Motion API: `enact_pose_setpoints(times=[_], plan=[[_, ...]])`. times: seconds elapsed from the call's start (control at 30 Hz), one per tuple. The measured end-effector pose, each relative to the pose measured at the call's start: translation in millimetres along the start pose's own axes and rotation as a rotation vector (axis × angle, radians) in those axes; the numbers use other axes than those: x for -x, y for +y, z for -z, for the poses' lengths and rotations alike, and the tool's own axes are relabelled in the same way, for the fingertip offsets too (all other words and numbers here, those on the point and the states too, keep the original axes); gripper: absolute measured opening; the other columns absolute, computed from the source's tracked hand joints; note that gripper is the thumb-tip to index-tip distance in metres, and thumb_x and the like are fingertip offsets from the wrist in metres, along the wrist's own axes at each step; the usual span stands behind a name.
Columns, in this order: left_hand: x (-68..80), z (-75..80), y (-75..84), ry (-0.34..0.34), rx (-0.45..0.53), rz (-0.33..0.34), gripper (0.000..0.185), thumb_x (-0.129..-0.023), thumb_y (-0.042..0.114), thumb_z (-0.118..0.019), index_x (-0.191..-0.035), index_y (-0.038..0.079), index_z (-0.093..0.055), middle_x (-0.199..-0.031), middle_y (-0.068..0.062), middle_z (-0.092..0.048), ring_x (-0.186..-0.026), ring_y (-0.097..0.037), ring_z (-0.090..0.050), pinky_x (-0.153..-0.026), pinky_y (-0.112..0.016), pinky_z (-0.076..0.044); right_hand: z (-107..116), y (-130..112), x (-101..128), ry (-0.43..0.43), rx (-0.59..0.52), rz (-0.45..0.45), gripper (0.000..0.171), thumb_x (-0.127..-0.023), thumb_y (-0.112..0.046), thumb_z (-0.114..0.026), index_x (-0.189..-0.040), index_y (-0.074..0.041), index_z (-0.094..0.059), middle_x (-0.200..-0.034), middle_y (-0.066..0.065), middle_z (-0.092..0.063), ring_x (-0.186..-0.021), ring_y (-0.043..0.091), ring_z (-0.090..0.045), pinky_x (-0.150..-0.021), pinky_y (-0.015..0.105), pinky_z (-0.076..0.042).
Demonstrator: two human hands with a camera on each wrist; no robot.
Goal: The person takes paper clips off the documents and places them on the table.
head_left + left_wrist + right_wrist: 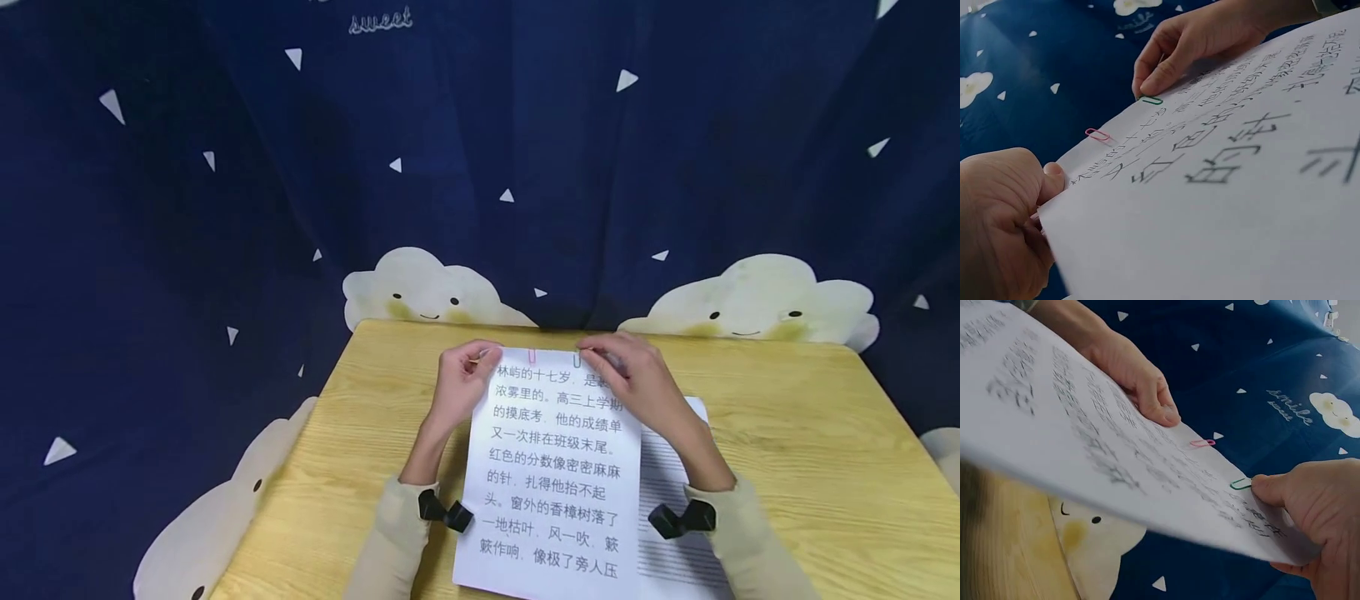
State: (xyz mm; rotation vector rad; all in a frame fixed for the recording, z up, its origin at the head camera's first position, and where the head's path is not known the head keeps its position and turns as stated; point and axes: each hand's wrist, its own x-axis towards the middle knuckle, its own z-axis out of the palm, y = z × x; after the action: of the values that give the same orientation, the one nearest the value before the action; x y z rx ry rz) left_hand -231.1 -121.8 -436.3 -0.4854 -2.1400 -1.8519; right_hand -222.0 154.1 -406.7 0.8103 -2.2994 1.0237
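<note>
A sheet of paper [555,475] with large printed characters is held up above the table. My left hand [467,379] pinches its top left corner between thumb and fingers. At the top edge, my right hand [637,379] pinches a green paper clip [1241,484] where it sits on the paper, thumb on the front. To the left of it, a pink paper clip [532,356] sits on the same edge, between the two hands. In the left wrist view the green paper clip [1151,100] shows right under the right thumb.
Another sheet [678,508] with small printed lines lies on the wooden table [795,442], partly behind the held paper. A dark blue curtain [465,108] with white triangles and smiling clouds hangs behind the table. Black wrist cameras [682,518] sit at both cuffs.
</note>
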Motion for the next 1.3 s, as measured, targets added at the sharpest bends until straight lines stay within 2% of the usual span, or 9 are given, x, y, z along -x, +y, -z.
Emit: enact_pose_setpoints(times=[0.1,0.33,0.57,0.73,0.93,1.13,1.3], plan=[[0.1,-2.0,0.8,-0.001,0.006,0.004,0.014,-0.102,0.005,-0.066,-0.104,-0.004,-0.077,-0.082,-0.02,-0.073,-0.051,-0.01,-0.054,-0.045,-0.02,-0.039,2.5,0.8,-1.2,-0.008,0.008,0.015,0.017,-0.093,-0.001,-0.076,-0.108,-0.006,-0.078,-0.1,0.003,-0.075,-0.089,0.02,-0.064,-0.082,0.034,-0.047],[4.6,1.7,4.4,0.01,-0.001,0.074,0.014,-0.101,-0.003,-0.063,-0.106,-0.009,-0.075,-0.085,-0.027,-0.073,-0.051,-0.012,-0.058,-0.043,-0.018,-0.04,-3.3,1.0,-4.6,-0.074,0.01,0.008,0.007,-0.097,-0.007,-0.074,-0.103,-0.011,-0.075,-0.095,0.0,-0.072,-0.086,0.016,-0.058,-0.081,0.036,-0.047],[6.7,6.0,26.5,-0.001,0.008,0.036,0.013,-0.101,-0.006,-0.062,-0.103,-0.012,-0.074,-0.082,-0.027,-0.072,-0.052,-0.014,-0.06,-0.045,-0.018,-0.042,-3.7,-0.9,-8.8,-0.142,-0.027,-0.038,0.003,-0.1,-0.009,-0.07,-0.102,-0.011,-0.072,-0.095,-0.002,-0.069,-0.09,0.017,-0.058,-0.086,0.036,-0.048],[5.8,4.6,30.3,-0.015,0.008,0.036,0.013,-0.101,-0.005,-0.063,-0.103,-0.011,-0.074,-0.081,-0.026,-0.072,-0.052,-0.014,-0.06,-0.045,-0.018,-0.041,-0.2,-0.5,-8.4,-0.165,-0.036,-0.043,0.004,-0.103,-0.011,-0.066,-0.102,-0.011,-0.07,-0.094,-0.002,-0.067,-0.091,0.016,-0.058,-0.086,0.038,-0.051],[6.0,4.5,28.3,-0.015,-0.001,0.047,0.013,-0.1,-0.005,-0.063,-0.102,-0.012,-0.074,-0.081,-0.026,-0.072,-0.053,-0.016,-0.061,-0.045,-0.018,-0.042,1.4,-1.1,-8.2,-0.195,-0.051,-0.048,0.004,-0.103,-0.012,-0.065,-0.103,-0.012,-0.069,-0.095,-0.003,-0.066,-0.091,0.015,-0.059,-0.085,0.038,-0.054],[5.5,6.5,8.7,-0.018,-0.001,0.073,0.014,-0.101,-0.004,-0.063,-0.104,-0.011,-0.074,-0.082,-0.027,-0.072,-0.051,-0.015,-0.06,-0.043,-0.018,-0.04,1.6,-3.7,-10.3,-0.221,-0.068,-0.058,0.004,-0.102,-0.01,-0.065,-0.102,-0.012,-0.068,-0.094,-0.003,-0.066,-0.087,0.015,-0.059,-0.081,0.035,-0.051],[5.9,7.9,2.4,-0.025,0.011,0.054,0.014,-0.102,0.0,-0.065,-0.105,-0.007,-0.076,-0.083,-0.024,-0.074,-0.05,-0.015,-0.061,-0.042,-0.02,-0.041,3.5,-5.6,-12.3,-0.239,-0.059,-0.067,0.005,-0.104,-0.011,-0.063,-0.102,-0.012,-0.068,-0.094,-0.003,-0.065,-0.086,0.016,-0.058,-0.079,0.036,-0.052]])
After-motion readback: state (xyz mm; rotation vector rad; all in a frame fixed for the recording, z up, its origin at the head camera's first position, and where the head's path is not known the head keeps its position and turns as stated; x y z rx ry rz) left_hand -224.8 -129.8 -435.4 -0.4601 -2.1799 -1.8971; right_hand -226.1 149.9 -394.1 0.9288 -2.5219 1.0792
